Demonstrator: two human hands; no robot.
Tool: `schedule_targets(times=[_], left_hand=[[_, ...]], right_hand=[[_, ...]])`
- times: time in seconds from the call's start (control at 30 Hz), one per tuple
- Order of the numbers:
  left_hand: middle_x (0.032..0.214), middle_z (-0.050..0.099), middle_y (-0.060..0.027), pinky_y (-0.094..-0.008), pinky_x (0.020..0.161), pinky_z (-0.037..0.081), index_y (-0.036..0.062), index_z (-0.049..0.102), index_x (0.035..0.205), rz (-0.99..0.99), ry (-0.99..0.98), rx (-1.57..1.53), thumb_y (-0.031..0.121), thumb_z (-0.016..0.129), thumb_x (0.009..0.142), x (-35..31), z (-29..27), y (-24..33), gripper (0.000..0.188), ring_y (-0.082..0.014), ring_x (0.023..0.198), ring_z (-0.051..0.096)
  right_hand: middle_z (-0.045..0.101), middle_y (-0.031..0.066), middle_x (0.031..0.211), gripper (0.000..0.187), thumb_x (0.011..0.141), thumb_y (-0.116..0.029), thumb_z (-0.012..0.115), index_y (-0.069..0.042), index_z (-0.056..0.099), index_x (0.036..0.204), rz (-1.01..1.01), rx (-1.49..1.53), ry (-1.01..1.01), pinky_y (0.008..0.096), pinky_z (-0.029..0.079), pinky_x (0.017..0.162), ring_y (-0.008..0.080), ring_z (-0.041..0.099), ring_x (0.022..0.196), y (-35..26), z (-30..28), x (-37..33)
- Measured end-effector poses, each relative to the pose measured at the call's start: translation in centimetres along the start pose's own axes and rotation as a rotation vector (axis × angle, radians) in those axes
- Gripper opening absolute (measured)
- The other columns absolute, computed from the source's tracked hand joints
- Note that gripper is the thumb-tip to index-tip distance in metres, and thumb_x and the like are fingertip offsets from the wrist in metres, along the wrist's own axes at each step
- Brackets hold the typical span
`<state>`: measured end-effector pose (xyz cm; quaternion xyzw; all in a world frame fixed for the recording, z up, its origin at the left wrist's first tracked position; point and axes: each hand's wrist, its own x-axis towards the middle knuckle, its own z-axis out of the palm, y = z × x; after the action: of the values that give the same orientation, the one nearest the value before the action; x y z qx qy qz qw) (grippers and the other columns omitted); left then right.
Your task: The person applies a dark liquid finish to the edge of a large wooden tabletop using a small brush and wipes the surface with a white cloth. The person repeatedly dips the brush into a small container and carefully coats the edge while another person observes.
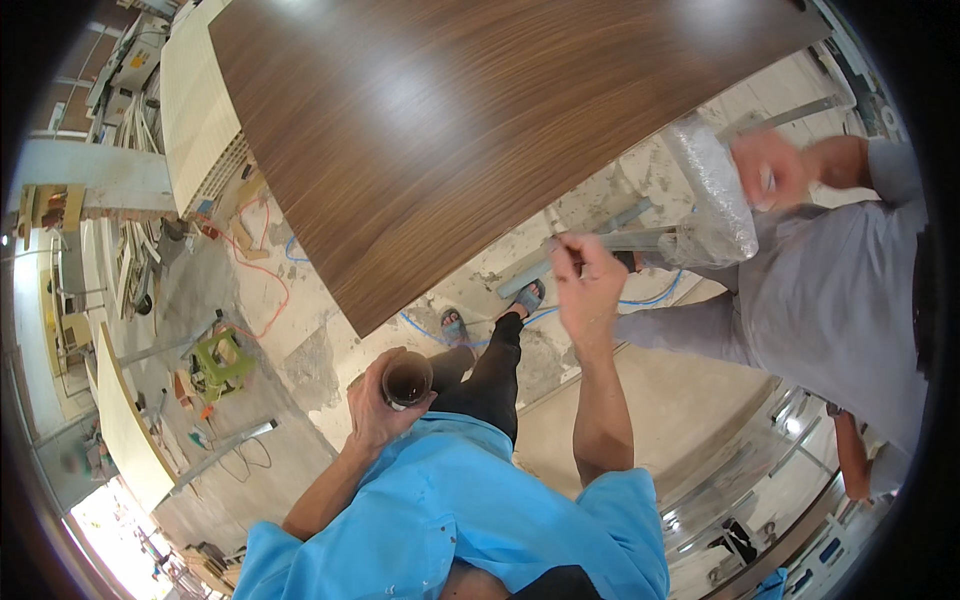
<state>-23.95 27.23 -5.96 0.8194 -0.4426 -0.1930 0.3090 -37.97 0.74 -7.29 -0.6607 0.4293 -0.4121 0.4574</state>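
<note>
My left hand (370, 408) is wrapped round a round, open-topped container (408, 379), held upright near my waist. Its inside looks dark brown; whether that is liquid cannot be made out. My right hand (590, 290) is raised off the near edge of a large wood-grain panel (440, 150). Its thumb and fingers are pinched together, and anything between them is too small to tell. Beyond it, a person in grey has a blurred hand (768, 168) at a roll of bubble wrap (715, 190).
A pale ribbed stack (200, 110) stands at the panel's left. Blue hose (650, 298) and orange cable (285, 290) trail over the floor. A green plastic stool (222, 362) and a metal bar (225, 450) are at the left. Another person's arm (852, 455) shows at the lower right.
</note>
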Motion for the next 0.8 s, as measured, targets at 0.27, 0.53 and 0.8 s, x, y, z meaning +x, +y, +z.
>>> schedule_targets(times=[0.27,0.53,0.8], left_hand=[[0.104,0.07,-0.0136,-0.0383,0.08,0.057,0.0058,0.053,0.125,0.053,0.012,-0.021,0.023,0.09,0.06,1.3,1.1,1.0,0.077,-0.0302,0.092,0.071],[0.104,0.07,-0.0144,-0.0379,0.081,0.057,0.0051,0.054,0.123,0.036,-0.013,-0.037,0.022,0.09,0.06,2.5,2.0,2.4,0.075,-0.0303,0.093,0.071],[0.104,0.07,-0.015,-0.0383,0.08,0.058,0.0039,0.054,0.123,0.047,-0.017,-0.035,0.022,0.09,0.06,3.4,2.6,3.3,0.075,-0.0302,0.093,0.071]], right_hand=[[0.064,0.0088,0.071,0.008,0.083,-0.003,0.071,-0.001,0.068,0.09,0.012,-0.123,0.09,0.0265,0.046,0.056,0.0136,0.059,0.059,0.9,-1.6,3.3],[0.064,0.0064,0.07,0.009,0.086,-0.009,0.071,-0.001,0.068,0.09,-0.116,-0.195,-0.096,0.0275,0.045,0.057,0.013,0.057,0.061,0.6,-2.9,3.2],[0.065,0.0134,0.074,0.011,0.087,-0.012,0.07,-0.003,0.067,0.092,-0.044,-0.228,0.081,0.0336,0.047,0.058,0.0267,0.061,0.06,2.4,-5.7,8.3]])
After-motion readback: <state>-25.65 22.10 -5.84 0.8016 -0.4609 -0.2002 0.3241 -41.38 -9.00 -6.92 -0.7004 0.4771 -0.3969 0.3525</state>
